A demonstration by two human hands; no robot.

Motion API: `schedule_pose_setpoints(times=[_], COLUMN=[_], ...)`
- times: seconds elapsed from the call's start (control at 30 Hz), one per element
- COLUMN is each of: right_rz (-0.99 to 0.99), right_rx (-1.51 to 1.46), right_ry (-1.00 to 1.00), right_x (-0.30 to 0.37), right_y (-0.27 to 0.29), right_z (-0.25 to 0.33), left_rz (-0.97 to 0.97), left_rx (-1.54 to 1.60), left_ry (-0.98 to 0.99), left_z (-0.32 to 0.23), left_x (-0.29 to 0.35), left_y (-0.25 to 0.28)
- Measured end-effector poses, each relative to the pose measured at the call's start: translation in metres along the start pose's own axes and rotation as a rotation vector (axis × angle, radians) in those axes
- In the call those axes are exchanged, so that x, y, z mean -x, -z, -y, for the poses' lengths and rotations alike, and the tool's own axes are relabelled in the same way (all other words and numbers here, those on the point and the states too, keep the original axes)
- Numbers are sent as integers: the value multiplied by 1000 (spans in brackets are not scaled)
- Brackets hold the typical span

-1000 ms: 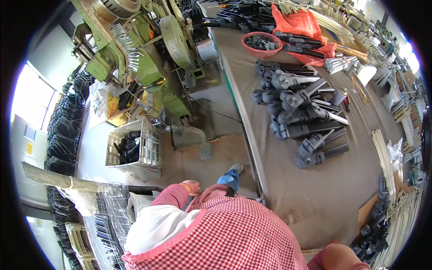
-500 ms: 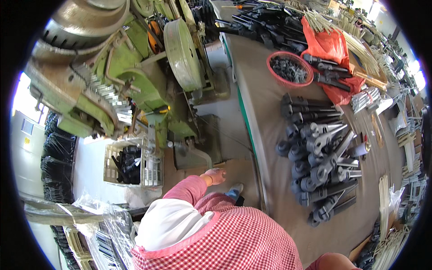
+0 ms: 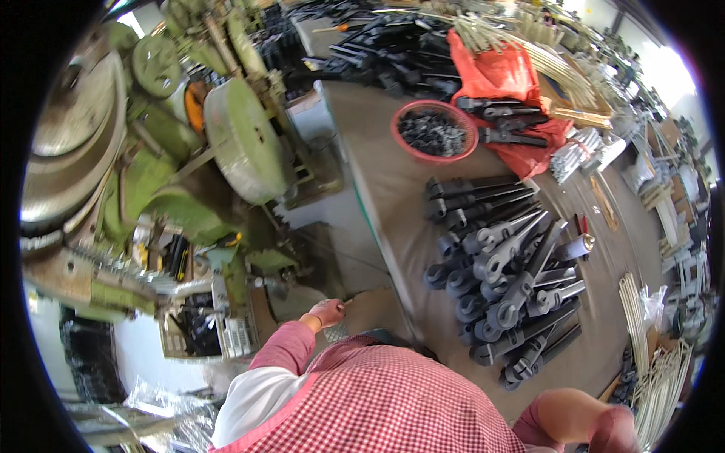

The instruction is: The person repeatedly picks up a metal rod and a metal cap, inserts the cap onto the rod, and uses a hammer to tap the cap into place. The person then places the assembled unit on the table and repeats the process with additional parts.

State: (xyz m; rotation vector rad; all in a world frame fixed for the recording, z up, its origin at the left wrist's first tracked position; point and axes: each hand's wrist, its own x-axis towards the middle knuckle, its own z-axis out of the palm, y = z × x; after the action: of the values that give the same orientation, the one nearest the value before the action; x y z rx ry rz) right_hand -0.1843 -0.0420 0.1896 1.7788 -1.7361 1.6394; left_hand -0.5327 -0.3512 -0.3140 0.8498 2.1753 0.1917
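My left hand point(image 3: 327, 312) hangs low in the gap between the green machine point(image 3: 245, 143) and the brown-covered table point(image 3: 362, 136). Its fingers are curled in; whatever they may hold is too small to make out. At the lower right my right arm point(image 3: 570, 417) is bent beside the table, and its hand does not show. On the table, between my two arms, lies a heap of dark grey metal tool parts point(image 3: 502, 291) with round, holed heads and long shanks.
A pink basket point(image 3: 395, 140) of small dark parts stands farther back, near a red plastic bag point(image 3: 495, 68). Beside the heap is a spray can point(image 3: 575, 248). A pale crate point(image 3: 240, 338) holding black pieces sits below the machine. Pale rods point(image 3: 634, 313) lie at the right.
The view has turned, so the table and its contents sit farther left. My left hand's fingers look more curled, and more of my bent right arm has come into view.
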Motion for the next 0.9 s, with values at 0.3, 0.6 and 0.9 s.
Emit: schedule_pose_setpoints(times=[0.3,0.6,0.9], right_rz=[-1230,-862,-448], right_rx=[726,1111,1066], right_ry=[-1268,-1792,-2178], right_x=[171,319,304], right_y=[162,280,269], right_z=[-225,-449,-524], left_rz=[-618,-356,-403], left_rx=[145,-165,161], left_ry=[-638,-690,-712], left_z=[-164,-233,-182], left_x=[-201,-327,-293], left_y=[202,278,315])
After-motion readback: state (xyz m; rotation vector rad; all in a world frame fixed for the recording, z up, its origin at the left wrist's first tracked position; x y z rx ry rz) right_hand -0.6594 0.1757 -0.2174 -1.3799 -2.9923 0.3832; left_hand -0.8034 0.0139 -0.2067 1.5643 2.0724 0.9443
